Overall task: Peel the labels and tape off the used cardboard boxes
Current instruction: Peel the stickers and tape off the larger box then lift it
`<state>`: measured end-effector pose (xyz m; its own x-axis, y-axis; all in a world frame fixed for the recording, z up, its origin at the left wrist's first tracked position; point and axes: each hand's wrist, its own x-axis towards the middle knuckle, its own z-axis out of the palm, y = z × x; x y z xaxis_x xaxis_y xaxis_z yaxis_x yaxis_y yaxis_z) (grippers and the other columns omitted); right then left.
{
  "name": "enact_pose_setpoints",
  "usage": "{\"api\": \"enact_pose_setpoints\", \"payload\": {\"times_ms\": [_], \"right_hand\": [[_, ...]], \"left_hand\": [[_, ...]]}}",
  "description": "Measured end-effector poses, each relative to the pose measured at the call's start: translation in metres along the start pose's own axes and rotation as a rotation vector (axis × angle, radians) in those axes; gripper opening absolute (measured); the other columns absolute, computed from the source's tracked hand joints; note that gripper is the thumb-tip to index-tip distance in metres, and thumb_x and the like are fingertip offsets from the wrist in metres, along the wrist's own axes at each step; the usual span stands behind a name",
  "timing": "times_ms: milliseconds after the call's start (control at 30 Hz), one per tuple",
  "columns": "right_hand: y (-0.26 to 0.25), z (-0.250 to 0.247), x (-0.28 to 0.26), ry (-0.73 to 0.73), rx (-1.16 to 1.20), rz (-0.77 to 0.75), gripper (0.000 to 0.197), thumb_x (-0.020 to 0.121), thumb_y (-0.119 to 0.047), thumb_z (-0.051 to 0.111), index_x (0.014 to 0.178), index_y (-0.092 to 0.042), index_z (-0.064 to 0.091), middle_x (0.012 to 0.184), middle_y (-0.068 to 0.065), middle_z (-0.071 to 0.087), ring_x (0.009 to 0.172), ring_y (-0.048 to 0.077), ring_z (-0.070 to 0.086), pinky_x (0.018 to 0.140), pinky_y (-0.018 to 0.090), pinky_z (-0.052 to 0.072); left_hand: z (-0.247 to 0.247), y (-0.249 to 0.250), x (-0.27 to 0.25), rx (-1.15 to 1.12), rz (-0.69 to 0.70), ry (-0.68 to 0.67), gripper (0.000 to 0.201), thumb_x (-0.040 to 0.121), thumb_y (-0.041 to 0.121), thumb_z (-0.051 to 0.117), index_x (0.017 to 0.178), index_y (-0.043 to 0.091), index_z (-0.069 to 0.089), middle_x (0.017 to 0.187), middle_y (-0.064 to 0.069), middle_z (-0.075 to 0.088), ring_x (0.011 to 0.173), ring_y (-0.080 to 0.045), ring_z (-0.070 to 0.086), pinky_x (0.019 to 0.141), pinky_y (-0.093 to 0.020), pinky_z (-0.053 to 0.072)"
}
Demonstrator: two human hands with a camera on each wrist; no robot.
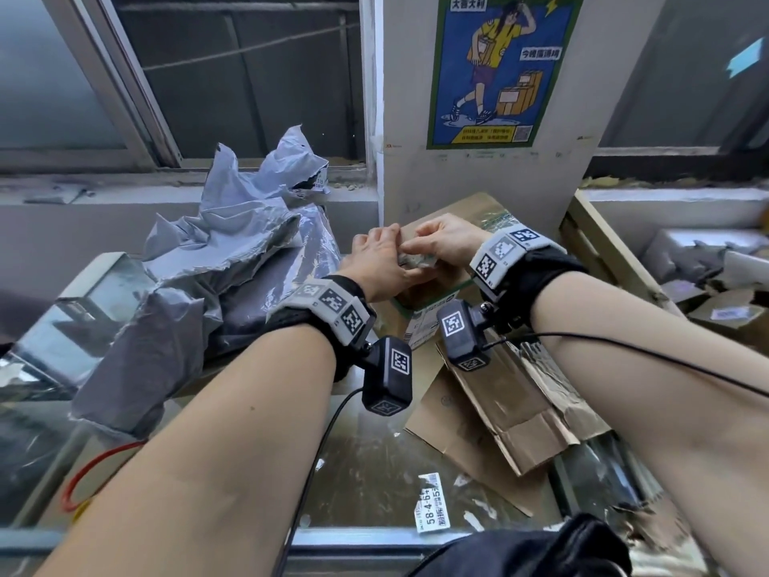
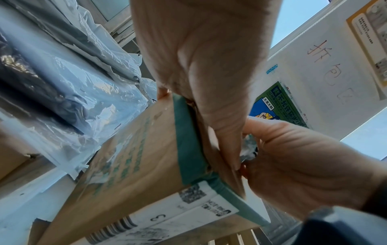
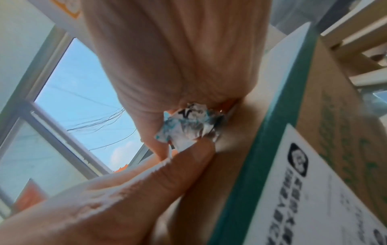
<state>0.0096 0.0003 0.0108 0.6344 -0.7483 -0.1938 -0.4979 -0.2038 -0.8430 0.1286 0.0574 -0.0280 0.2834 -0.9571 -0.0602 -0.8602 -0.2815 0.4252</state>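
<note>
Both hands meet at the top of a cardboard box [image 1: 420,301] with green tape along its edges, which stands on the worktop [image 1: 374,464] in front of a white pillar, to the right of a heap of grey plastic mailer bags [image 1: 233,260]. The left hand [image 1: 380,260] holds the box's upper edge, thumb on one face and fingers curled over the other. The right hand [image 1: 447,239] has its grip closed in a pinch, thumb and fingers squeezing a crumpled scrap of peeled label [image 3: 190,126], white with teal and black print, right at the box's top face and touching the left hand's fingers. A white shipping label [image 2: 167,213] with a barcode is stuck to the box's near side. Flattened cardboard [image 1: 499,406] lies near right on the worktop, and a torn label scrap [image 1: 430,505] lies nearer, on its glass.
</note>
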Motion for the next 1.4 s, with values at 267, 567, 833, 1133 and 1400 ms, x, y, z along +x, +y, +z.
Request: {"api": "enact_pose_setpoints", "payload": {"times_ms": [267,567,833,1133,1400], "right_hand": [[0.027,-0.006,0.018,0.135,0.266,0.046,0.029,0.083,-0.001,0.064,0.059,-0.016,0.059,0.06,0.002,0.061,0.059,0.013,0.055,0.056,0.022,0.045],[0.054,0.004,0.025,0.175,0.408,-0.044,0.049,0.082,0.001,0.063,0.037,-0.016,0.053,0.042,-0.008,0.047,0.048,0.009,0.042,0.05,0.02,0.035],[0.059,0.007,0.025,0.268,0.812,-0.067,0.056,0.082,0.013,0.05,0.035,-0.017,0.049,0.041,-0.004,0.044,0.043,0.011,0.039,0.05,0.024,0.034],[0.056,0.002,0.02,0.348,1.004,-0.011,0.056,0.081,0.015,0.043,0.036,-0.017,0.045,0.041,-0.006,0.04,0.047,0.012,0.038,0.053,0.025,0.034],[0.052,0.002,0.021,0.455,1.2,0.09,0.027,0.055,0.002,0.059,0.053,-0.014,0.037,0.067,0.005,0.032,0.07,0.023,0.035,0.08,0.04,0.033]], "left_hand": [[0.0,0.009,0.002,0.001,0.024,-0.037,0.094,0.08,0.059,0.064,0.15,0.018,0.017,0.152,-0.006,0.026,0.139,-0.027,0.021,0.114,-0.046,0.024],[0.012,0.008,0.006,0.114,0.006,-0.057,0.091,0.078,0.054,0.07,0.148,0.026,0.019,0.148,-0.005,0.028,0.136,-0.029,0.024,0.107,-0.048,0.029],[0.012,0.007,0.006,0.113,0.003,-0.064,0.092,0.078,0.055,0.069,0.149,0.027,0.016,0.149,-0.003,0.028,0.137,-0.027,0.023,0.107,-0.048,0.029],[0.011,0.006,0.01,0.105,-0.01,-0.093,0.09,0.082,0.055,0.065,0.15,0.026,0.014,0.15,-0.003,0.025,0.137,-0.028,0.021,0.11,-0.049,0.027],[0.011,0.003,0.013,0.078,-0.008,-0.108,0.09,0.083,0.057,0.063,0.151,0.026,0.013,0.151,-0.004,0.025,0.138,-0.028,0.019,0.113,-0.05,0.023]]}}
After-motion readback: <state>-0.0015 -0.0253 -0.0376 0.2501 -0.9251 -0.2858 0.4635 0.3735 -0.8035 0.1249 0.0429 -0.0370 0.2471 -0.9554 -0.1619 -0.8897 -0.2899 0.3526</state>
